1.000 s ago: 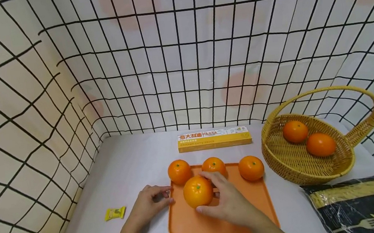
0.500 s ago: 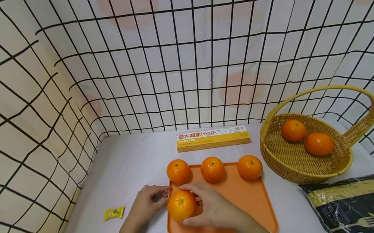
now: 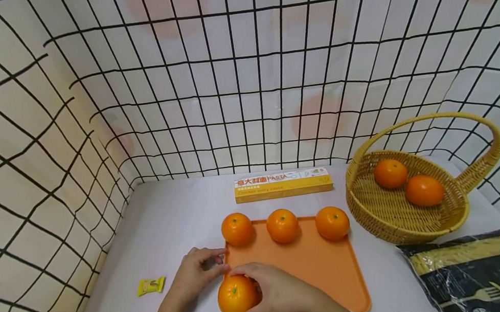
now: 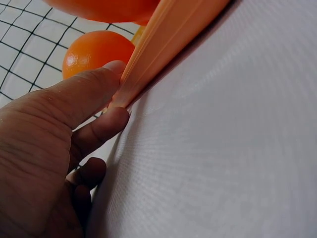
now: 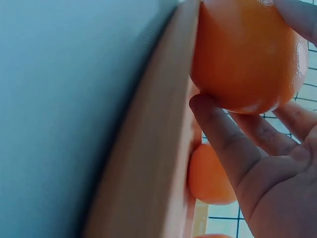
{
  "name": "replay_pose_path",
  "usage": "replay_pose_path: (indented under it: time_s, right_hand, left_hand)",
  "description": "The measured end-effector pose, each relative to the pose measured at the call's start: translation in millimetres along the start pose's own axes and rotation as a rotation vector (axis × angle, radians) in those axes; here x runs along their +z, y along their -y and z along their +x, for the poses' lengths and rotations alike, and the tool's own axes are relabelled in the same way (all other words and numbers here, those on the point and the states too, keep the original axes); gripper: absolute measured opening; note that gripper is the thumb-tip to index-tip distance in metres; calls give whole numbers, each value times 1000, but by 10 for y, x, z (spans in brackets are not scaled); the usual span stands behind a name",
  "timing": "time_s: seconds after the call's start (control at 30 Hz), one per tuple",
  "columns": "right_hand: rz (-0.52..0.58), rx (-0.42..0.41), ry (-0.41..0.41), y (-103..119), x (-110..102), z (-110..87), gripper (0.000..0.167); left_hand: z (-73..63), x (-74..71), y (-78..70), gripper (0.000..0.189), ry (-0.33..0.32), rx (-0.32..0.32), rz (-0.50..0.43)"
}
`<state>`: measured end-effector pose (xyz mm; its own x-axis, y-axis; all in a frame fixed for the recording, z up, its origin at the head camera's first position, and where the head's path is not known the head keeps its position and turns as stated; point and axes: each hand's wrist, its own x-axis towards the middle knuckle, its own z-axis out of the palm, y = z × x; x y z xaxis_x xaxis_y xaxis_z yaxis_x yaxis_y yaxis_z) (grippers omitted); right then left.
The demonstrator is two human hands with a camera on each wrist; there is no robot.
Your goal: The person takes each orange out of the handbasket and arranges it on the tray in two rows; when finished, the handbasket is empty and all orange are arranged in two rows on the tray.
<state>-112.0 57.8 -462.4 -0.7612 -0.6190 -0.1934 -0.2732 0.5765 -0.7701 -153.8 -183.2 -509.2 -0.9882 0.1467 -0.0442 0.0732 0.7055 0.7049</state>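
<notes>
My right hand (image 3: 276, 289) grips an orange (image 3: 236, 297) at the near left corner of the orange tray (image 3: 309, 270). The thumb and fingers lie around the right side of this orange (image 5: 247, 54) in the right wrist view. At the tray's left edge, my left hand (image 3: 198, 272) holds the rim between thumb and fingertips, seen closely as the left hand (image 4: 54, 119) in the left wrist view. Along the tray's far edge sit three more oranges: a left one (image 3: 237, 229), a middle one (image 3: 282, 226) and a right one (image 3: 332, 223).
Behind the tray lies a yellow and white pasta box (image 3: 283, 185). A wicker basket (image 3: 377, 213) with two oranges stands at the right, and a dark pasta bag (image 3: 481, 274) lies in front of it. A small yellow wrapped packet (image 3: 151, 285) is at the left. Black grid panels (image 3: 259, 72) surround the table.
My right hand has carried its orange left and toward me, from the tray's middle to its near left corner. The left hand stays at the tray's edge.
</notes>
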Motion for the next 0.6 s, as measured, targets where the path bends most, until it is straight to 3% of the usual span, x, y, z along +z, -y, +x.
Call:
replay_pose_path:
  time_s: [0.17,0.6]
  right_hand:
    - [-4,18,-1,-18,46,25,78]
    - [7,9,3,-48,65,31,80]
  left_hand:
    - [1,12,12,33,-1,18,15]
    - [20,21,8,33,20,-23,9]
